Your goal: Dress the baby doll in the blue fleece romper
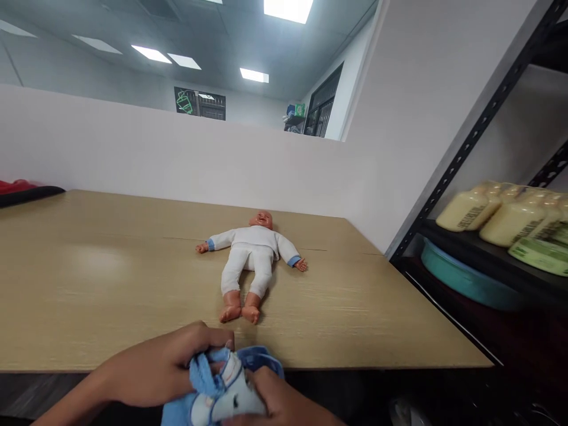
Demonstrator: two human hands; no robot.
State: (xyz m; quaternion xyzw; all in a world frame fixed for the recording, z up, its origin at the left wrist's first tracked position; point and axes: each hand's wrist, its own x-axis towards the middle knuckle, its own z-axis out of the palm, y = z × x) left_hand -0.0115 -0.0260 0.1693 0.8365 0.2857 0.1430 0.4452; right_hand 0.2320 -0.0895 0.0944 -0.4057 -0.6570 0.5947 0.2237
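Observation:
A blue baby garment with a pale printed patch [237,399] is bunched up at the table's front edge. My left hand [166,364] grips its left side, the fingers curled into the fabric. My right hand [281,396] holds the other side, thumb pressed on the pale patch; its lower fingers are partly hidden. Just beyond my hands a baby doll [254,254] lies on its back with its feet toward me. It has a white long-sleeved top with blue cuffs, white trousers and bare feet. Neither hand touches the doll.
The wooden table [119,284] ends at a white wall [213,160] behind the doll. On the right a dark metal shelf rack [479,127] holds several cream bottles [515,219] and a teal basin [465,278]. Red and black cloth [26,192] lies at the far left.

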